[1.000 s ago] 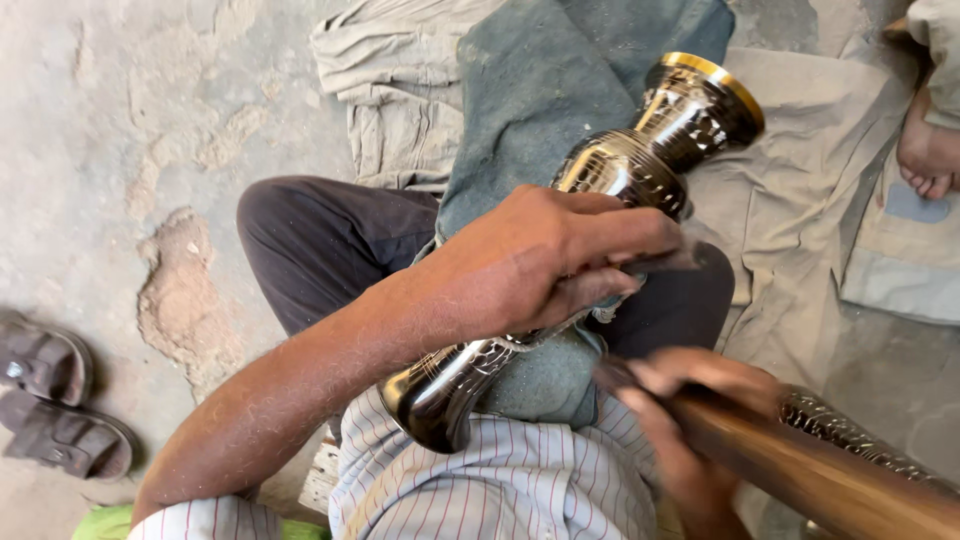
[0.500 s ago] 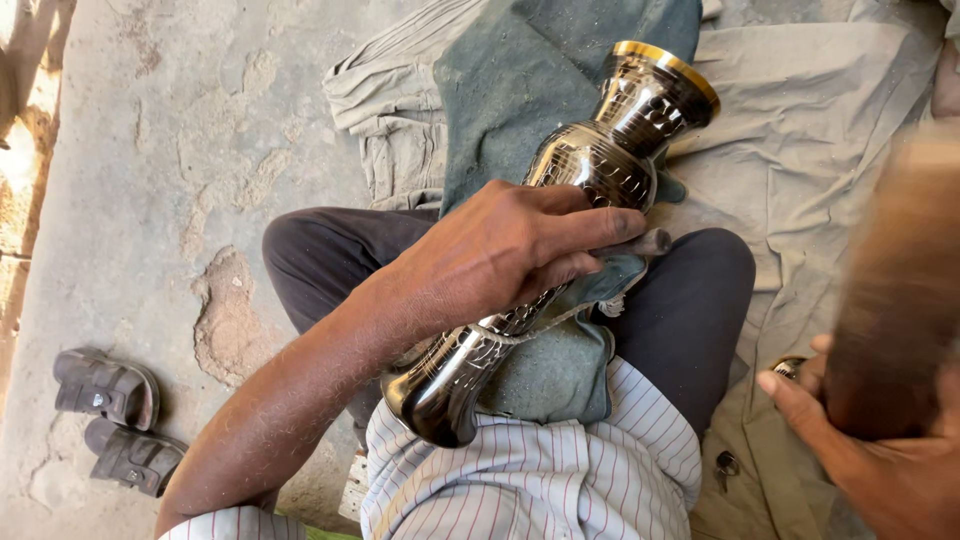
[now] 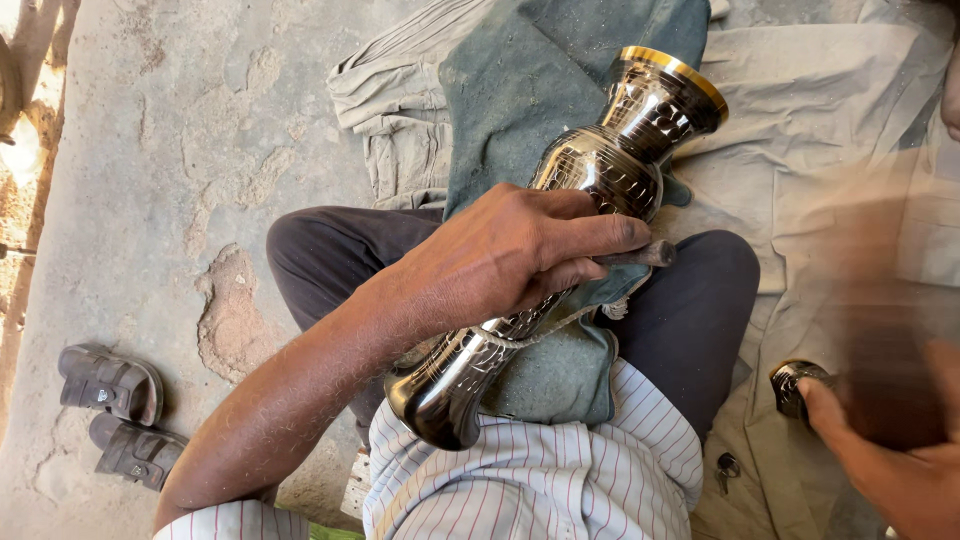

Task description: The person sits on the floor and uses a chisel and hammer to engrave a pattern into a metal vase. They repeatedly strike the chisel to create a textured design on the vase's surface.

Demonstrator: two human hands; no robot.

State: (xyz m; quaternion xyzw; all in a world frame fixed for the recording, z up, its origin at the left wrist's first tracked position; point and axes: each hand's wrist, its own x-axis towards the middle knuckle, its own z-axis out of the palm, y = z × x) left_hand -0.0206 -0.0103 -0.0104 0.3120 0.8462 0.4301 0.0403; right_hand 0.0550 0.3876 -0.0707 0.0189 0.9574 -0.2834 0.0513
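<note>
A tall shiny engraved metal vase (image 3: 600,170) with a gold rim lies slanted across my lap on a blue-grey cloth (image 3: 530,80). My left hand (image 3: 510,255) rests over the vase's middle and pinches a thin dark metal punch (image 3: 640,255) against its side. At the lower right my right hand (image 3: 890,460) grips a wooden mallet (image 3: 880,350), which is blurred by motion and held away from the punch.
Beige cloths (image 3: 830,150) cover the concrete floor under and beyond my crossed legs. A pair of dark sandals (image 3: 115,410) lies at the lower left. A small round metal piece (image 3: 790,385) sits by my right hand. Another person's foot shows at the right edge.
The view has shifted right and down. My right hand has swung the mallet back, away from the vase, toward the lower right. My left hand keeps the punch on the vase.
</note>
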